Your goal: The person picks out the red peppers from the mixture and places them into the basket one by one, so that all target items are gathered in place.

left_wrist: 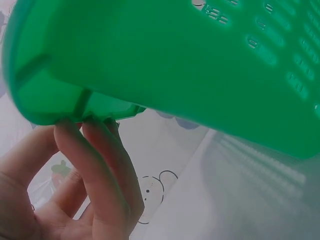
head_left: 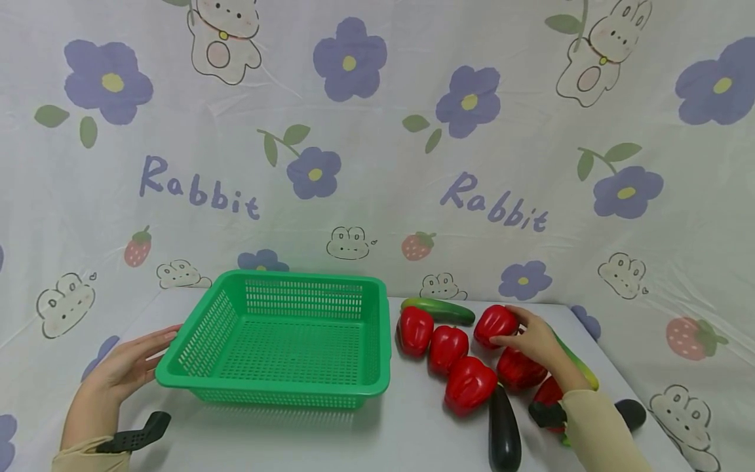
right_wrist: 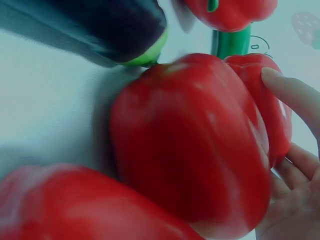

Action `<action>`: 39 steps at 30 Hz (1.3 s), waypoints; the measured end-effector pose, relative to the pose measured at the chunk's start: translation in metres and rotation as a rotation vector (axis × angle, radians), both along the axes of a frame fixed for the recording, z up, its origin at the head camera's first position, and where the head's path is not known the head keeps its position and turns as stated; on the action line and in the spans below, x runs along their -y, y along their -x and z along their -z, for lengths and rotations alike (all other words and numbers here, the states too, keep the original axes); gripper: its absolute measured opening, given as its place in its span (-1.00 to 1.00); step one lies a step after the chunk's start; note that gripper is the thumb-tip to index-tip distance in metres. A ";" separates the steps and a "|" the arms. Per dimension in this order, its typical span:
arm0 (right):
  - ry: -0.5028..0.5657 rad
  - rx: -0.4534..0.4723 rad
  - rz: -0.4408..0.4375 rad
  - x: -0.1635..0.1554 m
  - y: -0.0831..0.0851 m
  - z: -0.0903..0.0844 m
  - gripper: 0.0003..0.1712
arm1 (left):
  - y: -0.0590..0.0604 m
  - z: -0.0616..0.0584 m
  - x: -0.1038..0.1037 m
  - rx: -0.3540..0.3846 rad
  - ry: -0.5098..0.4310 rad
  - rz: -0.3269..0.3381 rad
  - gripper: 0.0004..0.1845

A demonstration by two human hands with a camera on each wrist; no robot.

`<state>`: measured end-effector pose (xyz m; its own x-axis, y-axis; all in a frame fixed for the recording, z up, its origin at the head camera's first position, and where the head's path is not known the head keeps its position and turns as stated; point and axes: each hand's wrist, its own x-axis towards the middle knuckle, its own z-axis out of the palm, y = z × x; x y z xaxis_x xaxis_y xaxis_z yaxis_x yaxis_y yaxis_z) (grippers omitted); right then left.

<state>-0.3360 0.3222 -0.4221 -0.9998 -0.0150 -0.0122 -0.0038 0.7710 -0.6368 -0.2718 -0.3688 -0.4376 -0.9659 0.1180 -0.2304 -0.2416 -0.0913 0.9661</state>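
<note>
At the left, my left hand (head_left: 126,367) has its fingertips against the outer rim of a green plastic basket (head_left: 283,383). In the left wrist view, those fingers (left_wrist: 95,165) meet the underside of the rim (left_wrist: 37,112). My right hand (head_left: 533,341) holds a red bell pepper (head_left: 492,322) at the back of a vegetable group, thumb on its near side. In the right wrist view, the thumb lies on this pepper (right_wrist: 277,120), partly hidden behind a larger-looking red bell pepper (right_wrist: 190,145).
Several more red bell peppers (head_left: 470,387) lie around the right hand. A dark eggplant (head_left: 504,432) lies in front, and a green cucumber (head_left: 439,310) at the back. A second long green vegetable (head_left: 580,367) and another dark eggplant (head_left: 631,414) show beside the right forearm. A printed cloth hangs behind the white table.
</note>
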 end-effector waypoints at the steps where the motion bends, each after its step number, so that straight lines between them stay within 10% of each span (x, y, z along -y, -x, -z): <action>1: 0.008 0.003 0.000 0.000 0.000 -0.001 0.05 | 0.000 0.000 0.000 0.000 0.001 0.000 -0.76; 39: 0.193 -0.191 -0.137 0.049 0.013 -0.047 -0.02 | -0.004 -0.002 -0.001 0.003 -0.017 0.002 -0.78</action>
